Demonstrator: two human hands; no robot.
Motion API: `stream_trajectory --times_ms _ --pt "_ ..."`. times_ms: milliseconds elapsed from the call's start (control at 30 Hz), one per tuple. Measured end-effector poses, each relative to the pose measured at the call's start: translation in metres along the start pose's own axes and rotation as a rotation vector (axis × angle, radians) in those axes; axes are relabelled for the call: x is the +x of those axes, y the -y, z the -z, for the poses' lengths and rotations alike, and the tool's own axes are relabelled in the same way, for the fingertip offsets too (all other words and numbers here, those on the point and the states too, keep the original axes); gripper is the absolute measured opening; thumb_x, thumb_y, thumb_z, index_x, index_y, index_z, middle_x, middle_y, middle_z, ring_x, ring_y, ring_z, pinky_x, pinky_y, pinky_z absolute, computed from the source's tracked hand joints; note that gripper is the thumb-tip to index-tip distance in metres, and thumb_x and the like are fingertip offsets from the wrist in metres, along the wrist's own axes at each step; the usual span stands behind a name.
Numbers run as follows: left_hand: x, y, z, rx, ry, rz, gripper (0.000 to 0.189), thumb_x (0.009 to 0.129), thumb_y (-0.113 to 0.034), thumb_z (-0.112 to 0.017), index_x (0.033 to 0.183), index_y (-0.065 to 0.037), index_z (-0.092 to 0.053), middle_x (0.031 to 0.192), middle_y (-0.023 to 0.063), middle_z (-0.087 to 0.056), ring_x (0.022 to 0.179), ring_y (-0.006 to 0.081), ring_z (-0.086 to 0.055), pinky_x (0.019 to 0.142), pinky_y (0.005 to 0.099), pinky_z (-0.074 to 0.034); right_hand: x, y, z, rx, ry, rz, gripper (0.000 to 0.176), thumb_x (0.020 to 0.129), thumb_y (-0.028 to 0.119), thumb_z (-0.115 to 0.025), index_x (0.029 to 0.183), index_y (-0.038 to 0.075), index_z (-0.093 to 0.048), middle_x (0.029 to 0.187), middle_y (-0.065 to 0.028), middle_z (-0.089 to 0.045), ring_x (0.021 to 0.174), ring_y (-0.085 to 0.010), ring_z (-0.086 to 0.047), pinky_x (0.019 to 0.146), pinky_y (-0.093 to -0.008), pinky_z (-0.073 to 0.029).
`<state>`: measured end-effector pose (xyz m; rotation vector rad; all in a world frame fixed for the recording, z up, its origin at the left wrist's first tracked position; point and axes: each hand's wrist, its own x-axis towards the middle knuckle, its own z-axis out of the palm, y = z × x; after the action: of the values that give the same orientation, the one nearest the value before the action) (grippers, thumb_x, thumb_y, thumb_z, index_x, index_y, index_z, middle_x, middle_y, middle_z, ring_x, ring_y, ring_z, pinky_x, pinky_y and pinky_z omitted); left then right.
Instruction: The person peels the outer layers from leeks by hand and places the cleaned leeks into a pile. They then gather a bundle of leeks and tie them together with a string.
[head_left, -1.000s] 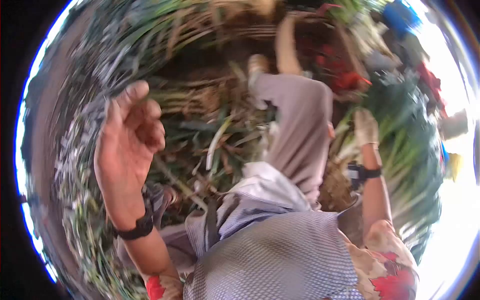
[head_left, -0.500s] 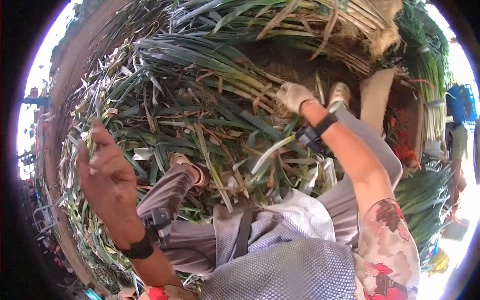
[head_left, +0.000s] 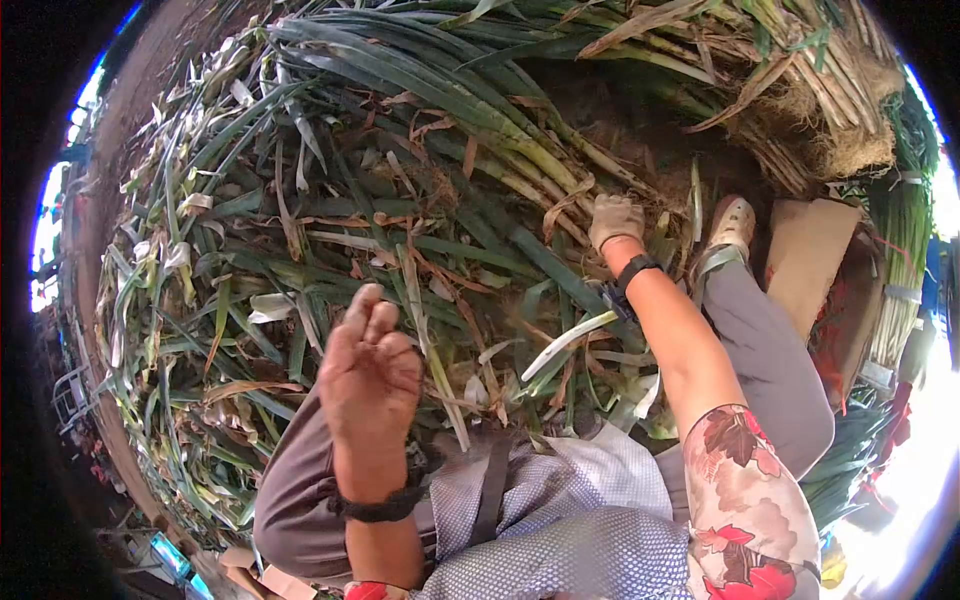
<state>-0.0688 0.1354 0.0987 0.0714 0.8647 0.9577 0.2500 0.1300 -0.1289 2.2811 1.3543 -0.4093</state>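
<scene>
Ground beneath scattered leaves (some brown)

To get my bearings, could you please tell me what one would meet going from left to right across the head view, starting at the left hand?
Left hand, right hand, shoe, piece of cardboard, banded bundle of green stalks.

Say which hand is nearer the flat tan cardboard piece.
Right. The right hand is left of the cardboard piece, with a cream-coloured shoe between them; the left hand is raised, much farther left.
</scene>
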Motion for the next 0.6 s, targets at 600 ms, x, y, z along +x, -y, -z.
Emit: stream_trajectory --times_ms 600 --pt "0.078 0.14 -0.001 0.73 -0.001 0.109 0.031 0.085 -0.029 -0.053 0.097 -0.001 -0.056 0.083 0.0076 -0.06 0.068 0.017 -0.058 0.059 0.0289 -0.047 -0.213 0.0 0.132 0.23 0.158 0.496 0.047 0.075 0.042 -0.051 0.094 -0.001 -0.058 0.085 -0.0196 -0.062 0.08 -0.0325 -0.062 0.074 -0.0379 -0.047"
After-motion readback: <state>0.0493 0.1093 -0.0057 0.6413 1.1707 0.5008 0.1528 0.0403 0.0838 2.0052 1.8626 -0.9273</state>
